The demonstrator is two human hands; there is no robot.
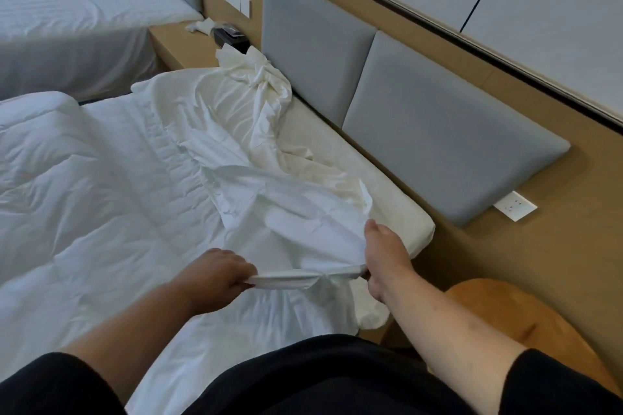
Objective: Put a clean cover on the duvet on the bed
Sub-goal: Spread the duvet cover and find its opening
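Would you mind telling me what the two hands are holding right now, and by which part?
Both hold the white cover by its bunched near edge: left hand at one end, right hand at the other, stretched between them.

duvet (84, 195): cut off left | black box (231, 37): blurred, perhaps a phone

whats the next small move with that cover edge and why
Probably spread the hands apart to open the cover's edge. Both the left hand and right hand pinch one bunched hem of the cover, which lies crumpled near the headboard, with the duvet bare beside it.
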